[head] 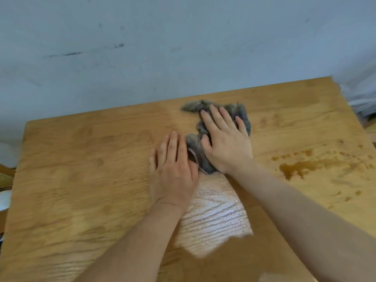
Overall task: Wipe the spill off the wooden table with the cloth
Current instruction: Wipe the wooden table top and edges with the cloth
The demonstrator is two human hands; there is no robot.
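Note:
A crumpled grey cloth [242, 115] lies on the wooden table [81, 180], a little beyond its middle. My right hand [225, 141] lies flat on top of the cloth, fingers straight and spread, pressing it down. My left hand [173, 165] rests flat on the wood just left of the cloth, its thumb side touching the cloth's near edge. A brown spill [299, 167] pools on the table to the right of my right hand, with smaller drops scattered round it. A wet, shiny patch [215, 216] shows between my forearms.
A pale blue-grey wall [183, 47] stands right behind the table's far edge. Something grey and white [364, 98] sits past the table's right corner. White and brown things [5, 180] show off the left edge.

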